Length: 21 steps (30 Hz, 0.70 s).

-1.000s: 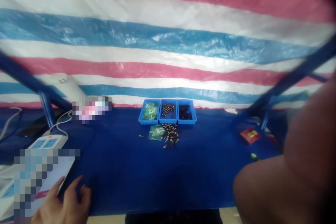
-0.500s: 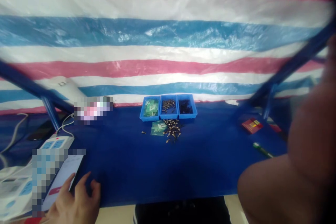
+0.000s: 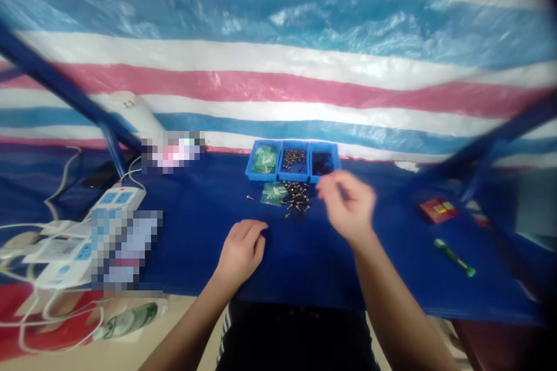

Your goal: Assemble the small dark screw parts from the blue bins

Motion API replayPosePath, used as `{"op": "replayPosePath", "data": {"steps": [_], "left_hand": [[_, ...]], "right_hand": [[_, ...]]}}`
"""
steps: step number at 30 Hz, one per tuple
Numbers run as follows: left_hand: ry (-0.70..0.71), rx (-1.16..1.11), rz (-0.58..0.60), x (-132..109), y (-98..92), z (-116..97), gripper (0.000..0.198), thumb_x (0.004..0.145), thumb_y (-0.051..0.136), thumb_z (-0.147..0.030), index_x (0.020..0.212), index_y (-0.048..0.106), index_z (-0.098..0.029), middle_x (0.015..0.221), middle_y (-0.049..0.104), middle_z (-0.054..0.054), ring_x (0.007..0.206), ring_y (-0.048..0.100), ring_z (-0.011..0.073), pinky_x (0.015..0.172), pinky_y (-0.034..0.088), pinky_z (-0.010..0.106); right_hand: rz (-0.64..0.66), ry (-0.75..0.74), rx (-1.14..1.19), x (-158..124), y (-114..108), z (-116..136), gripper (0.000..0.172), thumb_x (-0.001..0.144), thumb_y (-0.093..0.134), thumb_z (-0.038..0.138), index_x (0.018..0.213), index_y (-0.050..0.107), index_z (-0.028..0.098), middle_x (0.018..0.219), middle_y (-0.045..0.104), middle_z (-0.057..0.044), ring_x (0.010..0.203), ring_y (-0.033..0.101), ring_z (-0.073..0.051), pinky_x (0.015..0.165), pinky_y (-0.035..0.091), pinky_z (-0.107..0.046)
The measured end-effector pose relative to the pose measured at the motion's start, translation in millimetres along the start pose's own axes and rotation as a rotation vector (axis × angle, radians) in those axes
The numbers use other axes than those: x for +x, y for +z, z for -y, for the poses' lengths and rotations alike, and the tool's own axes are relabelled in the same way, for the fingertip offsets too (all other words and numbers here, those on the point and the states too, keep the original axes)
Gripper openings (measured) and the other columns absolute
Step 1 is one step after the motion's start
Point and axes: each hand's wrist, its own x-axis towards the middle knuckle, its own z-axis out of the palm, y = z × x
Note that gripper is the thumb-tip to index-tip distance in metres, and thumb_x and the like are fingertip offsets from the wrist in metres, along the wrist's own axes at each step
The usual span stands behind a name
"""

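My left hand (image 3: 242, 248) rests low over the blue table, its index finger stretched out and its thumb apart, with nothing visible in it. In front of the right-hand blue bin (image 3: 336, 153), which holds small black pieces (image 3: 321, 162), my right hand (image 3: 351, 203) has thumb and fingertips drawn together; anything between them is hidden. The middle bin (image 3: 296, 176) contains small brass-coloured metal pieces (image 3: 293, 159). Green-printed plastic bags (image 3: 264, 158) fill the left bin (image 3: 261, 177). Before the bins lie a loose pile of small metal pieces (image 3: 298, 194) and a green-printed bag (image 3: 272, 193).
Left on the table are a power strip (image 3: 117, 197) with cables and a blurred-out phone (image 3: 134, 243). A red box (image 3: 437, 210) and a green tube-like item (image 3: 455, 257) lie right. Blue frame bars slant at both sides; a bottle (image 3: 130, 320) lies below the left edge.
My left hand has left the phone and moved right toward the table's middle. My right hand has come down from close to the camera to the bins. The view has tilted down.
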Motion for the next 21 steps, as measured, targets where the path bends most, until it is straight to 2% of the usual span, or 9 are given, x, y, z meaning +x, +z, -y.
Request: {"op": "replayPosePath", "data": {"steps": [2, 5, 7, 9, 11, 15, 21], "left_hand": [[0.005, -0.075, 0.009, 31.5, 9.8, -5.7, 0.022, 0.087, 0.044, -0.011, 0.091, 0.062, -0.021, 0.089, 0.068, 0.006, 0.085, 0.063, 0.0202, 0.081, 0.049, 0.035], [-0.033, -0.202, 0.03, 78.9, 20.3, -10.4, 0.025, 0.086, 0.04, -0.007, 0.083, 0.061, -0.02, 0.08, 0.066, 0.002, 0.075, 0.062, 0.0164, 0.073, 0.049, 0.029], [-0.072, -0.228, 0.031, 103.8, 25.3, -13.2, 0.025, 0.085, 0.038, -0.006, 0.079, 0.059, -0.02, 0.075, 0.065, 0.001, 0.07, 0.061, 0.015, 0.069, 0.048, 0.027], [-0.044, -0.206, 0.041, 118.7, 30.1, -15.5, 0.024, 0.083, 0.04, -0.006, 0.078, 0.058, -0.02, 0.074, 0.063, 0.001, 0.071, 0.06, 0.0154, 0.068, 0.047, 0.027], [-0.007, -0.163, 0.03, 122.7, 35.5, -15.3, 0.022, 0.082, 0.041, -0.006, 0.078, 0.058, -0.019, 0.076, 0.063, 0.002, 0.074, 0.06, 0.0163, 0.07, 0.046, 0.028], [0.038, -0.159, -0.023, 112.4, 43.9, -4.1, 0.02, 0.084, 0.044, -0.01, 0.084, 0.06, -0.019, 0.083, 0.066, 0.003, 0.08, 0.061, 0.0173, 0.075, 0.048, 0.029], [0.02, -0.235, -0.064, 107.2, 39.4, 18.4, 0.017, 0.087, 0.046, -0.015, 0.088, 0.063, -0.019, 0.089, 0.067, 0.003, 0.084, 0.063, 0.0173, 0.08, 0.049, 0.03]], "right_hand": [[0.039, 0.089, -0.047, -2.7, 20.7, -12.5, 0.036, 0.094, 0.047, 0.04, 0.067, 0.056, 0.019, 0.061, 0.054, -0.001, 0.057, 0.05, -0.013, 0.055, 0.041, -0.026], [0.171, 0.155, -0.137, -7.5, 43.7, -37.1, 0.04, 0.092, 0.049, 0.041, 0.058, 0.046, 0.019, 0.053, 0.046, 0.003, 0.051, 0.041, -0.009, 0.052, 0.033, -0.024], [0.188, 0.161, -0.165, -10.8, 48.5, -50.5, 0.039, 0.091, 0.049, 0.04, 0.059, 0.042, 0.019, 0.054, 0.045, 0.003, 0.051, 0.038, -0.009, 0.052, 0.03, -0.024], [0.208, 0.17, -0.151, -13.1, 47.5, -58.9, 0.038, 0.09, 0.048, 0.04, 0.059, 0.04, 0.019, 0.054, 0.045, 0.004, 0.051, 0.037, -0.009, 0.052, 0.029, -0.023], [0.203, 0.192, -0.121, -14.1, 45.1, -63.1, 0.039, 0.089, 0.049, 0.04, 0.059, 0.038, 0.019, 0.054, 0.044, 0.004, 0.052, 0.037, -0.009, 0.051, 0.029, -0.023], [0.167, 0.255, -0.074, -13.5, 45.3, -66.1, 0.038, 0.088, 0.051, 0.043, 0.06, 0.039, 0.02, 0.054, 0.043, 0.005, 0.052, 0.036, -0.009, 0.052, 0.03, -0.023], [0.204, 0.237, -0.127, -11.6, 49.3, -65.7, 0.038, 0.089, 0.052, 0.042, 0.06, 0.043, 0.02, 0.055, 0.048, 0.004, 0.053, 0.042, -0.01, 0.054, 0.032, -0.023]]}}
